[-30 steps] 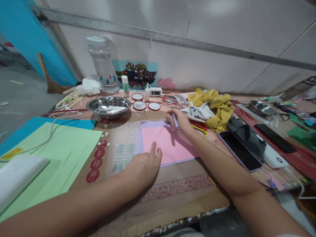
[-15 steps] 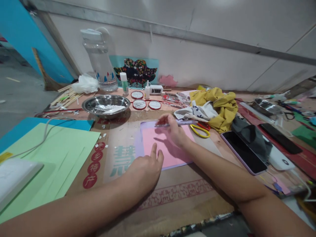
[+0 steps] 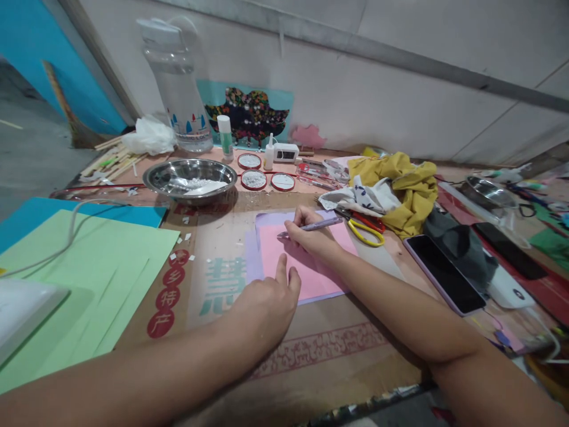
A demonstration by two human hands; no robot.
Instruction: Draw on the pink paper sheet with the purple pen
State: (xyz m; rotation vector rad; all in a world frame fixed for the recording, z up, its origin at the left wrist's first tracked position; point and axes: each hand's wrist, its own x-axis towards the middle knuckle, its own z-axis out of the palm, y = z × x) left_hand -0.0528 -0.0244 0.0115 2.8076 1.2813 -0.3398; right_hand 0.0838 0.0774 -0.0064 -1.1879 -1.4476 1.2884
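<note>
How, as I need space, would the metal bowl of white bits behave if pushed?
The bowl likely slides rather than tips, being wide and low. Being shiny, it may feel slippery. The white bits could shift if jolted.

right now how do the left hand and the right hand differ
The right hand grips a pen; the left hand holds no tool. The right hand's fingers are curled round the pen, while the left hand has its index finger stretched forward. The right hand sits farther from the viewer than the left hand. Both are bare and at the pink sheet.
</note>
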